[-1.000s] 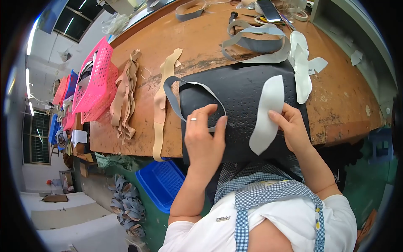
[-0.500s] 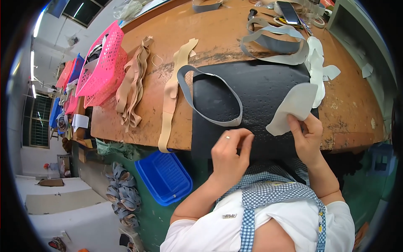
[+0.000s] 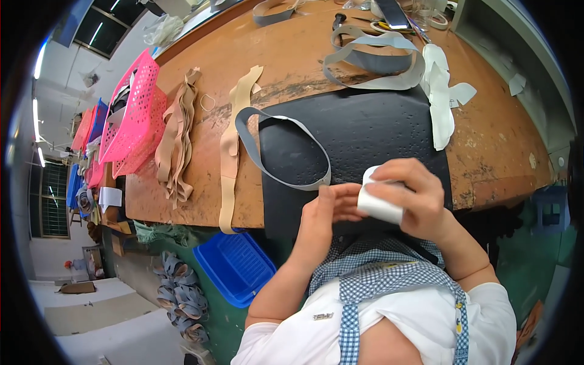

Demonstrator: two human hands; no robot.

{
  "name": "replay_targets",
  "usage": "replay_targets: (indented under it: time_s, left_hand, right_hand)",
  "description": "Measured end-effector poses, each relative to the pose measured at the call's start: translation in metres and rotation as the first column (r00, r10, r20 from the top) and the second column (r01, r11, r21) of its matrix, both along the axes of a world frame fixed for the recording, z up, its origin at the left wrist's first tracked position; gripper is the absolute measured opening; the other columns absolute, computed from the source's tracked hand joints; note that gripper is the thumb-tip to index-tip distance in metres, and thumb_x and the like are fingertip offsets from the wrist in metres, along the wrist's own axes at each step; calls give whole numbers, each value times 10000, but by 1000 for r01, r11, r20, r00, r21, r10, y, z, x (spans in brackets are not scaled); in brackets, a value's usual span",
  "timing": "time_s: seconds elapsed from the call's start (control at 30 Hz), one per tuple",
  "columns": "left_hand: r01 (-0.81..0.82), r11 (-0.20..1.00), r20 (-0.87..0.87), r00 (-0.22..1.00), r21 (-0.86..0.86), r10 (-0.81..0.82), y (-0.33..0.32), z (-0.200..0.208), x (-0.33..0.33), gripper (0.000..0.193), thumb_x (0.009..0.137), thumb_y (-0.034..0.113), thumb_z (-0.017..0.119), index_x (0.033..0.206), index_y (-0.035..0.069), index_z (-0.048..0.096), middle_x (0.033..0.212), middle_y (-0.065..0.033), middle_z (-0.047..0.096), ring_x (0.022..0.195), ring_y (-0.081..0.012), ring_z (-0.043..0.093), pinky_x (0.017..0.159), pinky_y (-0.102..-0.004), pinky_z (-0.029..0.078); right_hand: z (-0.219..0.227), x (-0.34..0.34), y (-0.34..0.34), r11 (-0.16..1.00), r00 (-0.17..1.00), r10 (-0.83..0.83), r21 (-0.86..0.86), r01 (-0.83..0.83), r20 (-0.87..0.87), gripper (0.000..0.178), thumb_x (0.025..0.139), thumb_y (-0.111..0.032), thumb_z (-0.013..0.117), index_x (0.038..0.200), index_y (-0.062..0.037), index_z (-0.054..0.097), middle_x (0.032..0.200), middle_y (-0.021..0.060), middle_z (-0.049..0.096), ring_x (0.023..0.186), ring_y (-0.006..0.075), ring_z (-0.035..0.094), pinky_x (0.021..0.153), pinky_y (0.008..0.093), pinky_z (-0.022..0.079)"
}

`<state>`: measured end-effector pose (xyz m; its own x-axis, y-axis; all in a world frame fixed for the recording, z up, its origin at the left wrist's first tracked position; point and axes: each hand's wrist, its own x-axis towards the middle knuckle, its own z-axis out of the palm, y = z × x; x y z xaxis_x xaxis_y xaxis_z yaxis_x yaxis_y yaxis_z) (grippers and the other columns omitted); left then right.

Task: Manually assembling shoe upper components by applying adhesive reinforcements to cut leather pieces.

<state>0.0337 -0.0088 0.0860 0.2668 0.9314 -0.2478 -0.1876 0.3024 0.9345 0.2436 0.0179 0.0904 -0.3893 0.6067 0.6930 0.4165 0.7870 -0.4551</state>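
Observation:
My right hand (image 3: 420,198) is closed on a white, flexible sheet piece (image 3: 382,204), which is now bent round into a curl above the near edge of the black mat (image 3: 377,134). My left hand (image 3: 322,219) is beside it, fingers stretched toward the piece and thumb raised; whether the fingertips touch it I cannot tell. A loop of grey strap (image 3: 255,155) lies just beyond my left thumb, partly on the mat and partly on the wood. Behind the mat rests a bundle of wider grey straps (image 3: 380,61). Several white cut pieces (image 3: 439,97) lie overlapping along the mat's right side.
On the wooden table (image 3: 292,79), beige strips (image 3: 230,164) and brown strips (image 3: 176,140) lie left of the mat. A pink basket (image 3: 131,115) stands at the left edge. Below is a blue basket (image 3: 234,267). A phone (image 3: 392,12) and tools lie at the back.
My right hand has moved left and curled the white piece, which was held out flatter before. My left hand's fingers have opened out toward it. The whole view has shifted slightly.

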Motion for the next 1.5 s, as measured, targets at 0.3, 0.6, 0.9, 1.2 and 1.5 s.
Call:
replay_targets:
  time_s: [0.3,0.6,0.9,1.2,1.5]
  left_hand:
    - [454,679,-810,210,577,547,26,-10,-66,424,788,58,749,1190,34,617,1188,-146,620,1248,-382,500,1151,-512,309]
    - [653,728,-926,371,210,-66,71,168,-91,162,886,51,611,1018,-22,669,796,-111,660,725,-187,649,677,-321,492]
    - [806,167,-728,-396,-567,-559,224,61,-6,446,864,383,716,1187,75,705,1069,-117,736,1030,-245,679,898,-380,519]
    - [678,716,-977,11,164,213,94,76,-7,356,868,338,732,883,4,609,882,-176,684,853,-360,659,753,-451,527]
    - [246,815,-784,513,525,350,18,-18,13,130,952,131,626,924,8,593,701,-183,667,626,-379,667,555,-438,514]
  right_hand:
    - [-5,24,-9,804,851,-297,-594,-22,-433,193,893,-31,681,1077,28,688,984,84,697,870,160,659,737,287,515]
    - [-32,40,6,510,621,-463,-763,-397,-632,227,958,-106,635,1141,23,676,996,77,721,845,128,687,757,284,565]
    - [-31,19,2,451,644,-417,-761,-466,-642,232,958,-111,641,1146,20,675,1002,66,720,862,120,685,766,287,572]
    - [-53,23,6,409,639,-469,-791,-455,-610,245,952,-126,659,1154,13,672,1014,60,707,879,122,669,781,292,555]
    - [-35,-12,4,415,693,-400,-793,-446,-599,282,920,-104,711,1176,6,666,1024,45,705,897,100,646,821,271,521]
